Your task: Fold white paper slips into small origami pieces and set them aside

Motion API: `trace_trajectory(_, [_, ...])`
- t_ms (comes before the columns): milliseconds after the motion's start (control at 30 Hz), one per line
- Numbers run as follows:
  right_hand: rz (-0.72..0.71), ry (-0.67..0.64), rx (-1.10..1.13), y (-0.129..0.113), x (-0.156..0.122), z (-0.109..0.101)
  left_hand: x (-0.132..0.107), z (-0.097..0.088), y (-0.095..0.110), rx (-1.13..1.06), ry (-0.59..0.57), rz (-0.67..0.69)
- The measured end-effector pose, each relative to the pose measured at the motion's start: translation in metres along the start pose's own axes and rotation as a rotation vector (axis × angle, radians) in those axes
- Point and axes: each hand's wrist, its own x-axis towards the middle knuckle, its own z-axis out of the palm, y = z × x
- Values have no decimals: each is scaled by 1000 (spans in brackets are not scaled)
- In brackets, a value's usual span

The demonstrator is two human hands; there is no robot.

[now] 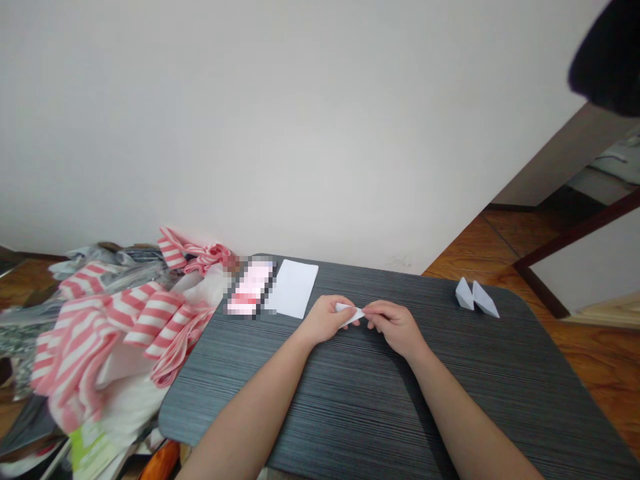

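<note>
Between my hands, above the middle of the dark table [360, 400], is a small piece of folded white paper [345, 309]. My left hand [327, 319] is closed around its left part, thumb on top. With thumb and fingertips, my right hand [397, 325] pinches the pointed right end of the same paper. Some of the paper is hidden behind the fingers. Off to the right on the table stand two white folded paper shapes [465, 294] with pointed tips, close beside each other.
A stack of white paper [295, 288] lies at the table's back left, beside a blurred-out phone-like object [251, 287]. Red-and-white striped cloth [155, 313] and plastic bags are heaped left of the table. A white wall [320, 133] rises behind. Wooden floor [465, 247] shows at right.
</note>
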Motion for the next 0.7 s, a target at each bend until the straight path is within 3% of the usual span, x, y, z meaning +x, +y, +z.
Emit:
trace_trajectory(367, [-39, -1, -12, 2, -1, 0, 0, 1, 2, -19, -4, -8])
trace_trajectory(700, [17, -71, -13, -6, 0, 0, -1, 1, 4, -22, 9, -3])
